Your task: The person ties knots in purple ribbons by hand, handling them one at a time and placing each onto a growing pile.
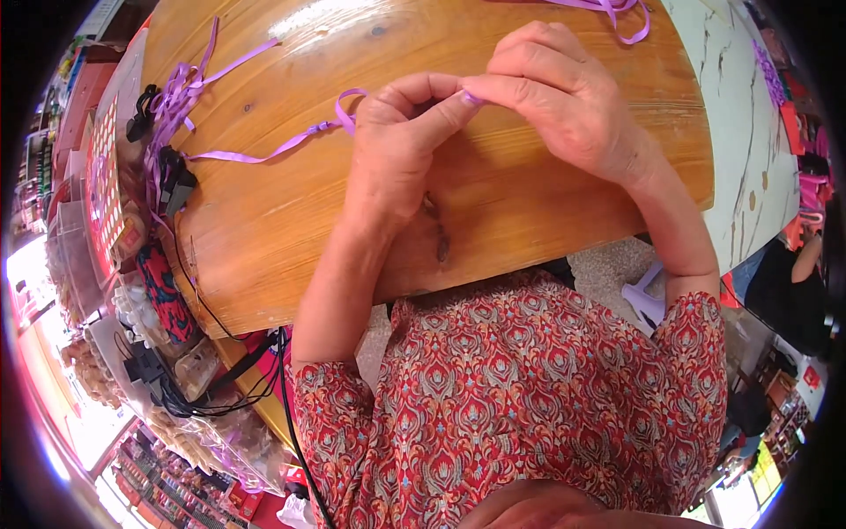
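Two bare hands met over a thin purple ribbon

Toward 12 o'clock on the wooden tabletop (291, 220), the left hand (401, 123) and the right hand (568, 101) came together at their fingertips. The forearms rose from 7 and 4 o'clock, elbows bent, wrists lifted clear of the wood. The left hand was narrowed, its thumb and forefinger pinching a small bit of purple ribbon (256, 160). The right hand was narrow too, knuckles up and fingers curled, the forefinger reaching to that same bit; I could not tell whether it gripped, because its thumb was hidden.

From a heap at 10 o'clock, the ribbon ran across the wood, bore one small knot and looped up behind the left hand, where the palm hid its course. The shape of the piece between the fingertips was too small to make out. Strands within the heap were too tangled to count.

Three other groups could be counted: one purple loop (612, 9) at 1 o'clock, cut off by the upper edge; one purple bundle (769, 75) at 2 o'clock, blurred on the white marbled surface (745, 167); and two black objects (176, 181) beside the heap, between 9 and 10 o'clock, their kind unclear. At 8 o'clock lay black cables (198, 406), crossing too closely to number. One person in black (784, 300) showed only in part near 3 o'clock.
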Available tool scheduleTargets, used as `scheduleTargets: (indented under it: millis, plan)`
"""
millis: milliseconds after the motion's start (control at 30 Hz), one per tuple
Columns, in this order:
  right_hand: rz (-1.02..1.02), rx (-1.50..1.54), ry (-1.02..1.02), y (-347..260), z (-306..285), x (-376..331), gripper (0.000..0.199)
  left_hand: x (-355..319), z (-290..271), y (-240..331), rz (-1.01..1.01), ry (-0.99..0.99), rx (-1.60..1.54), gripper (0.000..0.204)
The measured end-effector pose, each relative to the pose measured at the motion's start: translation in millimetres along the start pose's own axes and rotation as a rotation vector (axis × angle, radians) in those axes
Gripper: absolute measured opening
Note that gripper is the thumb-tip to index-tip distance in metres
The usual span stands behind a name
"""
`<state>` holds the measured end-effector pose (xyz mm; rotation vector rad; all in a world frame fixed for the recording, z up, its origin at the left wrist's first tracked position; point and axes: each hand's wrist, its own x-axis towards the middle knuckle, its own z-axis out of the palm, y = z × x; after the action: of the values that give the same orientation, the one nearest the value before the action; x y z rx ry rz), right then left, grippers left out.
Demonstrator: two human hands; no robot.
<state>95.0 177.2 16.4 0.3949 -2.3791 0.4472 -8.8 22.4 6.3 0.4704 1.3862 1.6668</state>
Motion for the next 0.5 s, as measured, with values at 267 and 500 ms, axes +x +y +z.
scheduleTargets:
  millis: [267,500]
  plan:
    - [0.033,0.282,-0.109,4.6,-28.9,29.7,0.02,6.2,-9.5,-3.0,-0.006,-0.081,-0.07,0.013]
    - [0.23,0.224,0.04,-4.6,-24.2,24.3,0.022,2.0,0.2,-1.8,0.103,0.116,-0.062,0.009]
